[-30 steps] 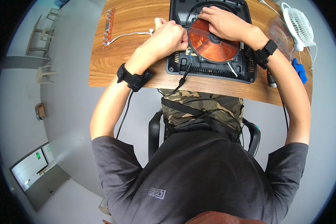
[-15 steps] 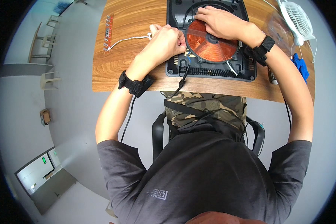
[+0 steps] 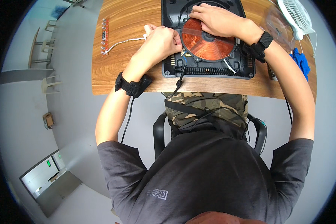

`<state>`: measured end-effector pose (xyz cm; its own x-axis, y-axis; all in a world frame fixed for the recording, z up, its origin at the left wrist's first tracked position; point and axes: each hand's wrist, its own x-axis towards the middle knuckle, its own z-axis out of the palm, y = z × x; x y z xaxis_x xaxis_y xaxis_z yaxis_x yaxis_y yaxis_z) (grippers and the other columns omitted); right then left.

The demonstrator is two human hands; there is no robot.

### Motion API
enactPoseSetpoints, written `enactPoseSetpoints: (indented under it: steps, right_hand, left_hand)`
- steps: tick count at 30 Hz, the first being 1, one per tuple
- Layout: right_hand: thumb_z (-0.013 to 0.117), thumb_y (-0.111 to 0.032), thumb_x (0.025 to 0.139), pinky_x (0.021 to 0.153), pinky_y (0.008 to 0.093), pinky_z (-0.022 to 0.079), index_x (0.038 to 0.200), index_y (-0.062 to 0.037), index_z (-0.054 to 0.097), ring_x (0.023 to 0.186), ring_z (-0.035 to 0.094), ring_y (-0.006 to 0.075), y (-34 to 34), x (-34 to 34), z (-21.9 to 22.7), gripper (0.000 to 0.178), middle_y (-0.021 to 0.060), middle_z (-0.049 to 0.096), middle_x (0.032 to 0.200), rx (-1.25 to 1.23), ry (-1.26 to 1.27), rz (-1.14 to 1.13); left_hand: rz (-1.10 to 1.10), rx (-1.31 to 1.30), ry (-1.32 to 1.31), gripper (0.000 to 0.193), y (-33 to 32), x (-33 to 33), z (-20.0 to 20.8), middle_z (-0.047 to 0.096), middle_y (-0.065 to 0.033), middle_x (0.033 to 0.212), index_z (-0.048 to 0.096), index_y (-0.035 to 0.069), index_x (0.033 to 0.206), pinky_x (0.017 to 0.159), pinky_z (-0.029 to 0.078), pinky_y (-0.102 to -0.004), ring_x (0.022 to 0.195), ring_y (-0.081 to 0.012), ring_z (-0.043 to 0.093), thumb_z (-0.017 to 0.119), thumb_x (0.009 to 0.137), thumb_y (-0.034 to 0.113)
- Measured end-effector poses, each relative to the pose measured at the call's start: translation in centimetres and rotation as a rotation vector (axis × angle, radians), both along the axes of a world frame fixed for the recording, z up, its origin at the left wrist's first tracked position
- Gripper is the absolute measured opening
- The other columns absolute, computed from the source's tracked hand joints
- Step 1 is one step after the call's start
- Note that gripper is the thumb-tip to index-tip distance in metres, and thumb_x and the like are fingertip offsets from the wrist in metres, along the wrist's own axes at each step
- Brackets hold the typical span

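A round copper coil [image 3: 209,46] sits over a black open housing [image 3: 246,72], which looks like the base of an induction cooker. My right hand [image 3: 224,22] lies across the coil's far part, its fingers bent over the far left rim. At the coil's left edge my left hand [image 3: 160,42] is closed in a pinch. Whatever its fingertips hold is hidden. A white cable [image 3: 125,40] runs from a narrow board [image 3: 105,35] up to the left hand. Just below those fingertips, blue wire [image 3: 185,58] and a bit of a circuit board show inside the housing.
A white fan [image 3: 296,16] and a clear plastic cover [image 3: 278,28] stand at the right of the wooden table [image 3: 127,80]. A blue cloth [image 3: 300,63] lies by its right edge. A black cord [image 3: 180,80] hangs from the housing over the front edge.
The view has shifted slightly, so the table and housing appear a little further left. Both hands keep nearly the same places on the coil and at its left edge.
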<state>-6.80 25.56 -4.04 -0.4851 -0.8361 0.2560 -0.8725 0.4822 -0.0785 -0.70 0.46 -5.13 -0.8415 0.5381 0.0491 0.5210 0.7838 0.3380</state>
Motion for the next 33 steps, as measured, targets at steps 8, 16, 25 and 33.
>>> enactPoseSetpoints:
  steps: [8,16,25,33]
  right_hand:
    - [0.059,-0.013,0.087,0.093,0.0431,0.051,0.114,0.0029,0.066,0.103,0.061,0.0357,-0.2,0.0,1.1,0.032,0.017,0.063,0.111,0.099,-0.081,-0.014]
    - [0.06,-0.014,0.086,0.092,0.043,0.051,0.114,0.003,0.066,0.102,0.06,0.0354,-0.4,-0.1,1.0,0.033,0.017,0.063,0.111,0.143,-0.055,-0.015]
    - [0.059,-0.012,0.086,0.094,0.043,0.051,0.118,0.0024,0.064,0.105,0.059,0.035,-0.3,-0.1,1.0,0.036,0.0167,0.061,0.112,0.156,-0.079,-0.02]
    - [0.061,-0.004,0.089,0.105,0.0405,0.05,0.134,0.0021,0.059,0.121,0.058,0.0329,-0.2,-0.5,-0.7,0.045,0.0132,0.06,0.126,0.164,-0.04,-0.055]
  left_hand:
    - [-0.091,0.092,0.128,0.013,-1.2,-0.1,-1.5,0.068,-0.0019,0.074,0.073,0.008,0.08,0.087,0.031,-0.0395,0.078,-0.0207,0.061,0.08,0.081,0.019]
    - [-0.125,0.107,0.111,0.013,-1.3,-0.2,-1.7,0.069,-0.0042,0.074,0.072,0.007,0.08,0.087,0.032,-0.0399,0.081,-0.0228,0.062,0.079,0.081,0.018]
    - [-0.083,0.048,0.055,0.013,-1.4,0.0,-0.9,0.071,-0.0026,0.081,0.075,0.008,0.087,0.089,0.033,-0.0393,0.088,-0.0219,0.064,0.078,0.087,0.02]
    - [-0.173,0.021,0.16,0.009,-3.4,-0.5,0.2,0.061,0.0012,0.1,0.078,0.017,0.096,0.101,0.028,-0.0437,0.106,-0.0195,0.055,0.077,0.087,0.02]
